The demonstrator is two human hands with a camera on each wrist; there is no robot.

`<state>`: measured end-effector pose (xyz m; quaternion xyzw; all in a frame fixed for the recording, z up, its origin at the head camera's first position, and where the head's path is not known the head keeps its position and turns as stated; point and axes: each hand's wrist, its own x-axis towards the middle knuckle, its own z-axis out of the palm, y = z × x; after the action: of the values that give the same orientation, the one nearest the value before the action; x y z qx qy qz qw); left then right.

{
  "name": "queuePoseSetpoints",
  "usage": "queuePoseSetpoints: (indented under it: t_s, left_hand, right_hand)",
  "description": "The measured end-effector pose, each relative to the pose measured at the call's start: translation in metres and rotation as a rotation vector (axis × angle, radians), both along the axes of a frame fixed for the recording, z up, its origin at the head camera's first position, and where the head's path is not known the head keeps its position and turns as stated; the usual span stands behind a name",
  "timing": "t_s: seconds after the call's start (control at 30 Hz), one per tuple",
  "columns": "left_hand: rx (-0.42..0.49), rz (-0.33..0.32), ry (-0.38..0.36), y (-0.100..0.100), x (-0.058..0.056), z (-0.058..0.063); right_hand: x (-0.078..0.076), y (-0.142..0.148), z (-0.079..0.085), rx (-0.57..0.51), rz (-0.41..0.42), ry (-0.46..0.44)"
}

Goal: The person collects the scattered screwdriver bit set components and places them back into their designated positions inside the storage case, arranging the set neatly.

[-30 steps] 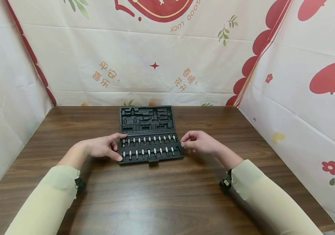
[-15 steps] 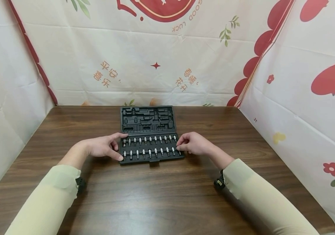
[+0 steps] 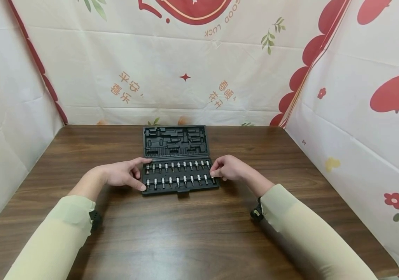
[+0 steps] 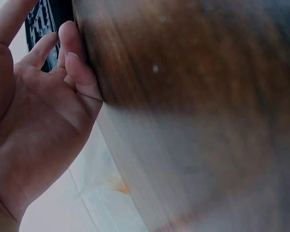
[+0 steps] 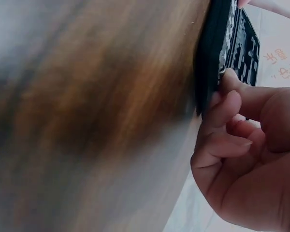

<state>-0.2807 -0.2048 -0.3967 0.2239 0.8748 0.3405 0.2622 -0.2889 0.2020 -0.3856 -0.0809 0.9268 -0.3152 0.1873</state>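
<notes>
A black tool case (image 3: 166, 191) lies open on the table, its lid (image 3: 175, 152) folded back. Two rows of silver bit sockets (image 3: 177, 181) fill the lower half. At the right end of the front row, my right hand (image 3: 232, 168) pinches a bit socket (image 3: 214, 180) between thumb and fingertips, low over its slot. The left hand (image 3: 120, 174) spans the case's left end, index finger at the hinge side and thumb on the front corner. Its other fingers are loosely bent, as the left wrist view shows. In the right wrist view the fingertips (image 5: 228, 79) touch the case's edge.
The brown wood table (image 3: 185, 237) extends around the case on all sides. A latch tab (image 3: 183, 193) sticks out at the case's front. White printed cloth (image 3: 199, 62) hangs behind the table and along both sides.
My right hand has moved left from beside the case to the front row's right end, bringing the bit socket over the case. The left hand has stayed in place.
</notes>
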Motion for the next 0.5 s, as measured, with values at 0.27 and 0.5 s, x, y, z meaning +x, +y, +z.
queuePoseSetpoints:
  t_s: [0.27,0.5]
  left_hand:
    - [-0.019,0.006,-0.007,-0.001,-0.002,-0.001]
    - [-0.033,0.003,-0.007,0.000,-0.003,-0.001]
  right_hand:
    - [-0.007,-0.008,0.012,0.098,-0.015,-0.128]
    - [-0.018,-0.016,0.017,0.173,-0.035,-0.222]
